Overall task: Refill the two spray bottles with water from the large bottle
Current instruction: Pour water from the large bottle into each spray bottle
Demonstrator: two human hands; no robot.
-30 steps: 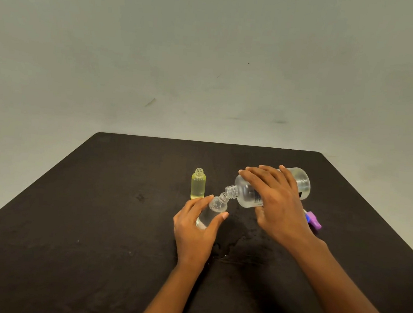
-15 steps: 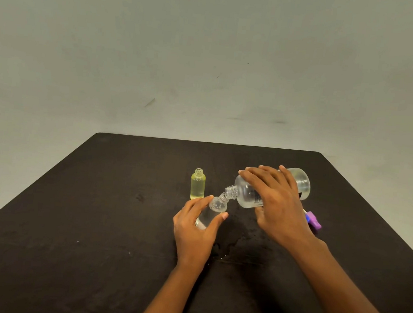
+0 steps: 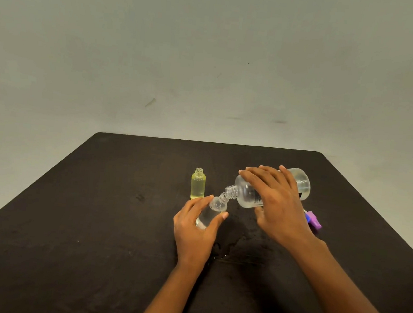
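The small clear bottle [image 3: 215, 206] leans near the middle of the desk [image 3: 93, 221], its lower half hidden inside the left hand [image 3: 194, 231], which curls round it. The tilted large bottle [image 3: 244, 194] meets its mouth. The right hand [image 3: 278, 208] grips the large bottle from above, covering its middle. Any stream is too faint to see. A yellow bottle [image 3: 198, 184] stands uncapped just left. A purple cap [image 3: 314, 220] peeks from behind the right hand.

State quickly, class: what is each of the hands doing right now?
Left hand: closed, holding the small clear spray bottle.
Right hand: closed, holding the large bottle, tipped with its mouth at the small bottle's neck.
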